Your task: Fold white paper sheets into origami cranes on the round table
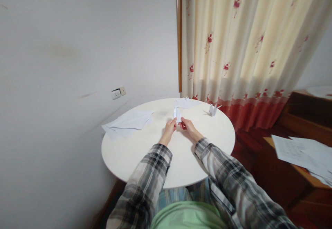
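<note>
A pale wall (64, 49) fills the space beyond and to the left of the grip, and a cream curtain (233, 49) with red flower prints and a red lower band hangs beyond it to the right. Directly beneath the grip spreads a round white table (135, 149), its near edge on the wearer's side of the hands. Well to the right of the grip, apart from the table, stands brown wooden furniture (285, 184) bearing loose papers (303, 153), some with marks on them. On the tabletop, left of the grip, lies a fanned pile of white sheets (129, 120); just beyond the grip and slightly right, a smaller spread of white paper (189, 103) lies near the far edge. The left hand (169, 128) and right hand (188, 126) come in from plaid sleeves (145, 177), thumbs and fingers pinching between them one small piece of folded white paper (177, 114), a hand at each lower corner, its narrow upper part pointing away from the wearer. Right of the grip and a little beyond, a folded paper figure (213, 110) with pointed tips stands on the table. Beyond the grip to the left, a white socket (116, 94) sits on the wall.
</note>
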`<state>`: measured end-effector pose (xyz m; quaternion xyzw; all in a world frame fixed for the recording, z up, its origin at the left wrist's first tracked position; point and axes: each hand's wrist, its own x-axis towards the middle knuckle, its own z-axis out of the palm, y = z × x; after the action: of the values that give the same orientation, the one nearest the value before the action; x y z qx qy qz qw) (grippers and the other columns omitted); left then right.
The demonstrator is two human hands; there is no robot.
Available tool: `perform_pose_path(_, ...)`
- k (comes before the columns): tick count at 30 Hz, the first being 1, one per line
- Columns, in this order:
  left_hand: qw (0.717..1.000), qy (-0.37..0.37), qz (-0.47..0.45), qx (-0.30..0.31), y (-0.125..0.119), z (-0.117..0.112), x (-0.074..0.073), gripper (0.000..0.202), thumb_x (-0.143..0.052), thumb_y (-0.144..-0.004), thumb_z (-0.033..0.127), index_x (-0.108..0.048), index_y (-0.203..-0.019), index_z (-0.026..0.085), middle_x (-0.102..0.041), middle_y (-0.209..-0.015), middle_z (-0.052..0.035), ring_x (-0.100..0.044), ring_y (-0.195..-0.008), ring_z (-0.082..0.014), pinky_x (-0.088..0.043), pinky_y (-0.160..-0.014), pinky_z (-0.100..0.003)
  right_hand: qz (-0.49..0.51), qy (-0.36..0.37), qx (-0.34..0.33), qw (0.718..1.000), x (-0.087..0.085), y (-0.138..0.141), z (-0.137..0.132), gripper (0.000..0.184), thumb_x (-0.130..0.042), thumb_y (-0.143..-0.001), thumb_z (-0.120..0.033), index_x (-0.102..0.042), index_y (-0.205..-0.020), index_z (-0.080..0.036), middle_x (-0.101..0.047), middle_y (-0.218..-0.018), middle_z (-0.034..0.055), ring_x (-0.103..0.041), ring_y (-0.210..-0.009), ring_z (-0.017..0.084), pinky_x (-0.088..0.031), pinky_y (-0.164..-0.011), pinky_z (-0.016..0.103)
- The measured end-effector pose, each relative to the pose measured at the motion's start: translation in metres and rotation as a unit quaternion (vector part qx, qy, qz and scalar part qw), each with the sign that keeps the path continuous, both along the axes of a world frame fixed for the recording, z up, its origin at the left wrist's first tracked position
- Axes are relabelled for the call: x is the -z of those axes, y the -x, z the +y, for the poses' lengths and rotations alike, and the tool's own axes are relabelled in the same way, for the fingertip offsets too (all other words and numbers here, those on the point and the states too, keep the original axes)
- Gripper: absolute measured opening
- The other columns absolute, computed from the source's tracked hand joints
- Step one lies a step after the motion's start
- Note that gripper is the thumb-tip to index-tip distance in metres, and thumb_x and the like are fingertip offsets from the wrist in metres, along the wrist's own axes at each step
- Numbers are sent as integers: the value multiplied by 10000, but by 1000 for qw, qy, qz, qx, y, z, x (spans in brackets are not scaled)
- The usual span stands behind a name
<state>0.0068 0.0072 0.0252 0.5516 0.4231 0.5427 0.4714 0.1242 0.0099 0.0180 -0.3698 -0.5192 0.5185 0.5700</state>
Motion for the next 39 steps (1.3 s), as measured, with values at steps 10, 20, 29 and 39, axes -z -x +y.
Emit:
perform_pose_path(10,1000,0,21,21,-2,4,5,381,-486,-737,507,-504,-615,146,-465,-472,32,-370,-378,-53,-230,-390,-189,1,-20,9,1000,-1,-1,2,300,-530,-689,-424,-501,-546,-162,-475,-476,-25,-377,-438,72,-268,-452,213)
perform_pose_path(20,995,-58,26,-80,1,12,7,124,-514,-757,276,-521,-812,165,-598,-700,-13,-549,-579,-102,-384,-505,-197,-59,-15,-5,998,-4,2,-8,105,-558,-586,-249,-526,-571,-150,-483,-471,-29,-390,-437,73,-251,-443,215)
perform_pose_path(29,988,-79,38,-127,2,7,5,184,-620,-674,298,-504,-733,168,-568,-691,0,-551,-661,-118,-428,-632,-229,-47,-15,53,997,-8,2,-11,88,-525,-579,-228,-497,-528,-162,-457,-434,-42,-383,-418,75,-263,-444,225)
perform_pose_path(39,969,-147,124,-157,-2,2,-2,123,-617,-645,163,-510,-703,184,-561,-685,19,-548,-670,-122,-431,-645,-236,-77,-16,90,993,-2,1,-5,145,-523,-580,-265,-469,-482,-173,-436,-397,-48,-351,-390,72,-256,-436,226)
